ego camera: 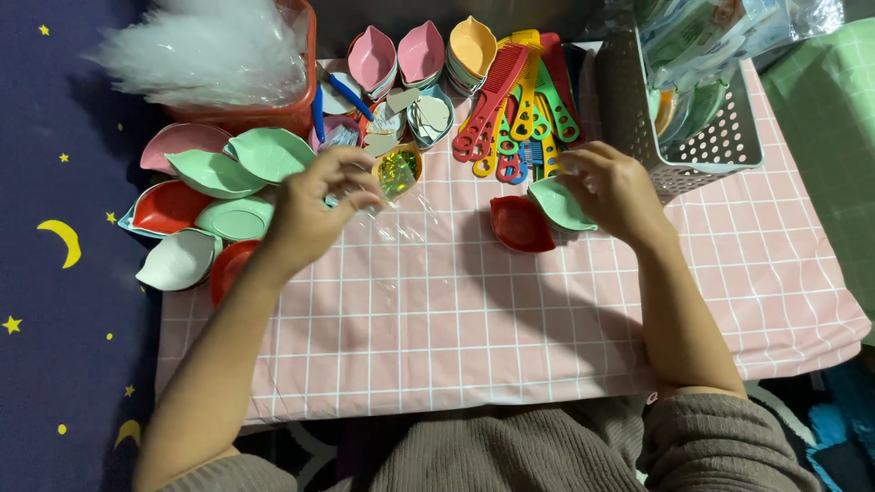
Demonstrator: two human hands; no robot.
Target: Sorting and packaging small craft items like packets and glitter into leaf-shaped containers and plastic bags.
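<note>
A thin clear bag (401, 223) lies limp near the table's far edge, pinched in the left hand (314, 205), whose fingers close on its rim beside a yellow dish (398, 170) holding glittery bits. The right hand (615, 187) curls loosely over a green dish (558, 204), touching a red dish (519, 223). The slippery film could slip or tip the yellow dish, scattering glitter.

Glossy smooth plastic dishes (214, 173) crowd the table's left edge; the combs (510, 100) at its far edge are shiny plastic too. The tablecloth (510, 319) looks matt. The basket (720, 137) is perforated plastic.
</note>
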